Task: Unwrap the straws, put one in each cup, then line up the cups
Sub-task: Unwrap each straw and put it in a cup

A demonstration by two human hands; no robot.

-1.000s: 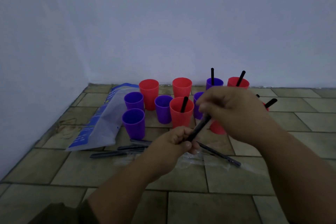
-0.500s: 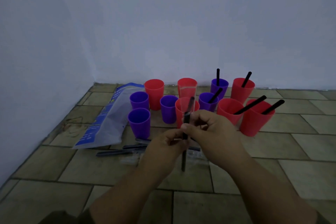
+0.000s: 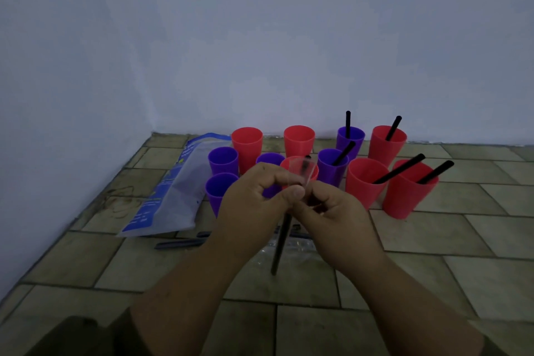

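I log: left hand (image 3: pixel 254 205) pinching glossy clear wrapper (image 3: pixel 299 172), fanned above its fingers; right hand (image 3: pixel 335 220) curled round slim black straw (image 3: pixel 279 246), hanging below both.

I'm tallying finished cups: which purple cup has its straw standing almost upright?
The back-row purple cup: its straw stands nearly vertical, while the leaning straw in the nearer purple cup just in front tilts right.
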